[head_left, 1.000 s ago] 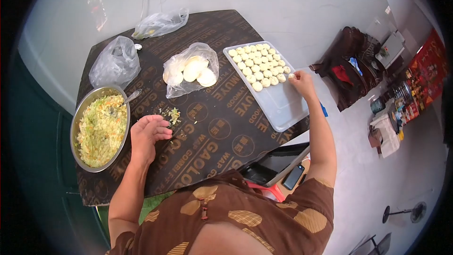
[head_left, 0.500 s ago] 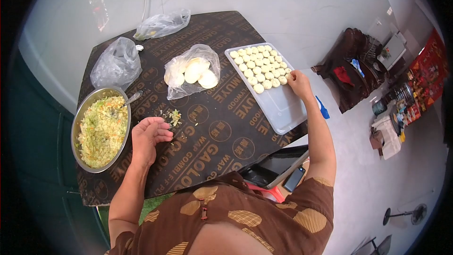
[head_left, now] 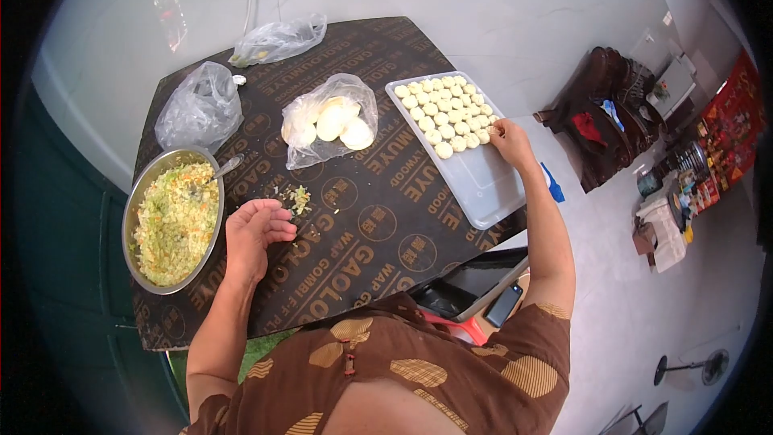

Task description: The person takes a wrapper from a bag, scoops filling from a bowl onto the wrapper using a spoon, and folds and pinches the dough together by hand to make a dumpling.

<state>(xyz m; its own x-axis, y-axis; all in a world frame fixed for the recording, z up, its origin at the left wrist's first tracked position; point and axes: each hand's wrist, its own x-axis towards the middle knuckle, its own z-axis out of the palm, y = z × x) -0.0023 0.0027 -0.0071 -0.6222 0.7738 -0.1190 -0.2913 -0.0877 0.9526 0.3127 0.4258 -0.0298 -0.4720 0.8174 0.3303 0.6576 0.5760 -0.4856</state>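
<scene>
The left hand [head_left: 256,235], fingers parted and loosely bent, is between a metal bowl [head_left: 130,246] of chopped filling [head_left: 175,221] and some spilled scraps [head_left: 301,198] on the dark table [head_left: 338,274]. Farther out, the right hand [head_left: 514,145] has bent fingertips at the tray's right edge, beside the pale dumplings [head_left: 443,113] filling the far part of the translucent tray [head_left: 487,193]; I cannot tell whether they grip one. Beyond lie clear plastic bags, one holding round wrappers [head_left: 334,121].
</scene>
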